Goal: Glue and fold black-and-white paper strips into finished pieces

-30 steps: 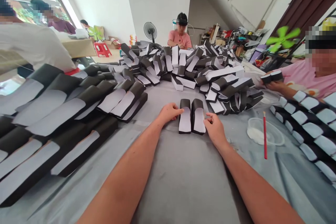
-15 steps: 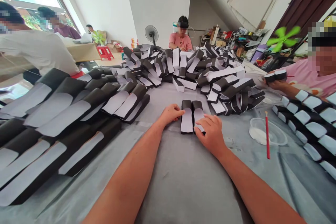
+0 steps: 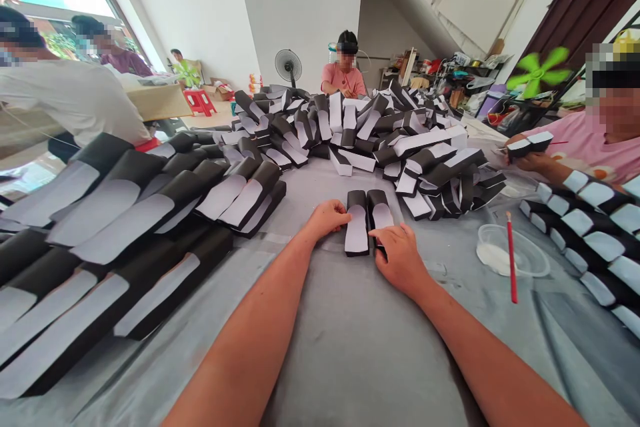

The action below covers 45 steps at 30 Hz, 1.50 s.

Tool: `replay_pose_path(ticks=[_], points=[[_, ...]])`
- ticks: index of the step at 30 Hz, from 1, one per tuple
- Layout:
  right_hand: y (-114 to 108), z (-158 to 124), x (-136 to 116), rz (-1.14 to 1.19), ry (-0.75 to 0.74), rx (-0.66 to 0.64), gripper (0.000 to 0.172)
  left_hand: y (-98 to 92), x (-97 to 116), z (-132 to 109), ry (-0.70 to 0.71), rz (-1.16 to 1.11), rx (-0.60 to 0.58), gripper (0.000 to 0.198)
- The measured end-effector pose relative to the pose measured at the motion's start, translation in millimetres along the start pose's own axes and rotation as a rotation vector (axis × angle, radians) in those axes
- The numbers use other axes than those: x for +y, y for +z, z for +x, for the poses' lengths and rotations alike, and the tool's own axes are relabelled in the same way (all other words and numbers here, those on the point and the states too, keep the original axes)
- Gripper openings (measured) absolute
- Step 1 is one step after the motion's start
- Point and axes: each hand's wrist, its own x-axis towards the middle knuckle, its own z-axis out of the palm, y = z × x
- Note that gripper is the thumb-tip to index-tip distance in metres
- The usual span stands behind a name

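Two black-and-white folded paper boxes lie side by side in front of me, a narrow gap between them. My left hand (image 3: pixel 330 217) is closed at the outer edge of the left paper box (image 3: pixel 357 230), its thumb tip touching the white face. Over the lower part of the right paper box (image 3: pixel 381 214) is my right hand (image 3: pixel 401 255), fingers bent, with the index fingertip near the gap. That hand hides the box's lower end.
Stacked paper boxes (image 3: pixel 130 213) fill the left side, and a loose heap (image 3: pixel 345 127) spreads across the back. On the right, a red-handled brush (image 3: pixel 511 260) rests across a clear plastic tub (image 3: pixel 537 260) with white paste. A co-worker (image 3: pixel 575 140) holds boxes behind more rows (image 3: pixel 595 233).
My right hand has shifted slightly; its fingers are more bent and its index fingertip has come toward the gap. My left hand stays at the left box. The co-worker's boxes on the right moved slightly.
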Motion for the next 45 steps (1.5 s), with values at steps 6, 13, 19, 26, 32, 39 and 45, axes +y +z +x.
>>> replay_pose_path(ticks=[6, 13, 19, 26, 32, 39, 45], points=[[-1.5, -0.4, 0.3, 0.022, -0.048, 0.065, 0.036, 0.7, -2.3, 1.2, 0.018, -0.019, 0.015, 0.011], [-3.7, -0.1, -1.6, -0.004, -0.107, 0.148, 0.035, 1.3, -3.5, 0.8, 0.035, -0.005, 0.026, 0.017], [-3.4, -0.5, -2.8, 0.013, -0.181, 0.14, 0.038, 2.2, -5.9, 2.5, 0.048, 0.009, 0.03, 0.019], [-3.4, -1.7, -2.0, 0.07, -0.211, 0.05, 0.035, 2.4, -6.5, 3.2, 0.03, -0.006, 0.028, 0.02], [-5.0, -1.7, -1.5, 0.058, -0.232, -0.006, 0.021, 1.6, -3.4, 0.4, 0.012, 0.002, 0.023, 0.019], [-3.0, -0.6, 0.0, 0.064, -0.24, -0.007, 0.012, 1.7, -3.3, 0.4, 0.021, -0.025, 0.015, 0.019], [-3.1, -0.5, 1.4, 0.046, -0.244, -0.017, 0.013, 1.9, -4.3, 1.5, 0.021, -0.007, 0.028, 0.019]])
